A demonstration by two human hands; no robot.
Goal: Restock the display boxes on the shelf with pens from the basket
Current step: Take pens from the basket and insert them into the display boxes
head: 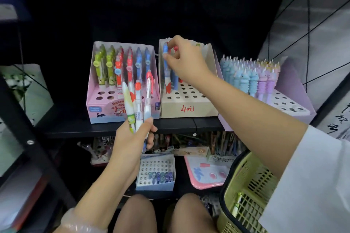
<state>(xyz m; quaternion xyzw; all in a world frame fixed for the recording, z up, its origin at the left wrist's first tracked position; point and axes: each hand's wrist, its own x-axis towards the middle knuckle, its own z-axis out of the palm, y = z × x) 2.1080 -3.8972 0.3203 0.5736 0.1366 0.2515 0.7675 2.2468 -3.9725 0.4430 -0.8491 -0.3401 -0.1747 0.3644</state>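
A blue pen (166,56) stands in the beige box (187,108), pinched by the right hand (184,58), while the left hand (130,138), at seven o'clock, grips white pens (137,104).

A black metal rack (28,119) fills the view, its dark shelf board (176,125) running across the middle. Behind and above the board everything sinks into deep shadow. On the far right a pale panel (322,24) leans back, crossed by thin black wires. At the left edge a glossy surface (28,91) catches a greenish reflection. Under the board, a lower level (189,149) is crowded with stationery, and a pink-rimmed whiteboard (206,174) lies there on the right. Light is dim overall.
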